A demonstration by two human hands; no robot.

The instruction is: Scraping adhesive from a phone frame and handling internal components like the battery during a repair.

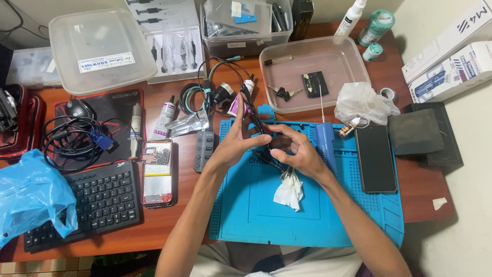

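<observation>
My left hand [237, 137] holds a thin dark phone frame [254, 117] on its edge, upright over the blue work mat [338, 205]. My right hand [299, 150] grips the frame's lower end, with a crumpled white tissue [289, 191] tucked under its palm. Both hands meet above the mat's upper middle. A blue-handled screwdriver [324, 138] lies on the mat just right of my right hand. A dark phone [375, 158] lies flat further right on the mat.
An opened phone with exposed board [157, 173] lies left of the mat, next to a black keyboard [97, 201]. Behind are a clear tray [313, 105] with keys and a small board, glue tubes, cables, a mouse, a blue plastic bag [31, 197] and white boxes [451, 56].
</observation>
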